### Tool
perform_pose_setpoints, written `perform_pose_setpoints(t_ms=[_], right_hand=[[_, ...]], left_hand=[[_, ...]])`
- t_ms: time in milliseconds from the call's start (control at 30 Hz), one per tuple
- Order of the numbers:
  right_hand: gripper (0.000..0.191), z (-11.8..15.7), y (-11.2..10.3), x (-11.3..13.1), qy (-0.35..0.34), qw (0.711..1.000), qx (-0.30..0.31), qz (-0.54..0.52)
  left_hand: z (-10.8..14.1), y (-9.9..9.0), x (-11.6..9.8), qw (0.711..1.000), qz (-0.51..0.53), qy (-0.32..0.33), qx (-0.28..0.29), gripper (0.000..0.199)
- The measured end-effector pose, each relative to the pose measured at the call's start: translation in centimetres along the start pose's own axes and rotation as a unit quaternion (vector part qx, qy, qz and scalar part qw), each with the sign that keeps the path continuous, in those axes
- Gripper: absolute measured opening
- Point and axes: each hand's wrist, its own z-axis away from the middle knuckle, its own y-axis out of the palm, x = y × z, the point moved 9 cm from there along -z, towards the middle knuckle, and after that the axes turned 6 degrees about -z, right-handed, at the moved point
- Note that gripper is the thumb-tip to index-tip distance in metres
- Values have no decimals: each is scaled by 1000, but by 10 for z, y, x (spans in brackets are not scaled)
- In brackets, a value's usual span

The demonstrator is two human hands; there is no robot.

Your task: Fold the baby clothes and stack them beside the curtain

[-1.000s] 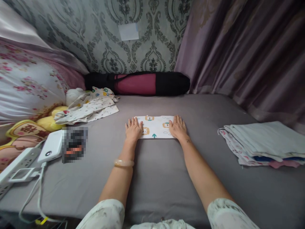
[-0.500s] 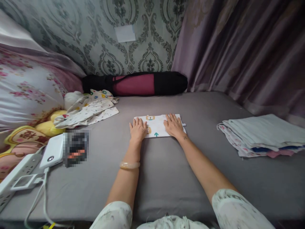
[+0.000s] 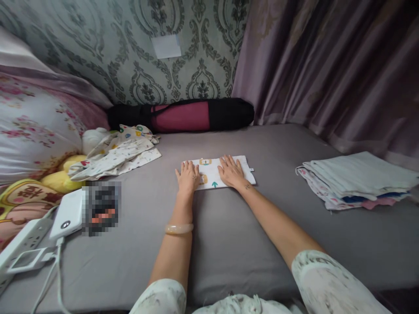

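Observation:
A folded white cloth (image 3: 212,172) with printed tan figures and a green arrow lies flat on the grey bed sheet (image 3: 222,231). A small white tag sticks out at its right edge. My left hand (image 3: 189,175) rests palm down on the cloth's left end, fingers spread. On the right-hand part of the cloth lies my right hand (image 3: 231,171), also flat with fingers apart. A pale bangle (image 3: 179,229) circles my left forearm.
Folded cloths (image 3: 356,179) are stacked at right. Left are crumpled printed clothes (image 3: 121,152), a yellow plush toy (image 3: 59,179), a white power bank (image 3: 68,213), a power strip (image 3: 28,240) and cables. A black and maroon long bag (image 3: 181,117) lies along the wall.
My right hand has slid left across the cloth, baring more of its right end. My left hand stays on the left end. The camera view has shifted slightly.

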Motion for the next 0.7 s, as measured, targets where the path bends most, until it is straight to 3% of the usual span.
perform_pose_setpoints(t_ms=[167, 333, 533, 700], right_hand=[[58, -4, -1, 14, -10, 1000, 0, -5], [58, -6, 11, 37, -39, 999, 14, -21], [58, -8, 12, 44, -33, 999, 23, -17], [59, -10, 13, 74, -63, 997, 24, -41]], left_hand=[[-3, 0, 5, 999, 52, -9, -8, 55], [-7, 1, 13, 993, 111, -25, -27, 49], [-17, -4, 35, 970, 227, -57, -61, 44], [-21, -11, 48, 952, 280, -71, -97, 45]])
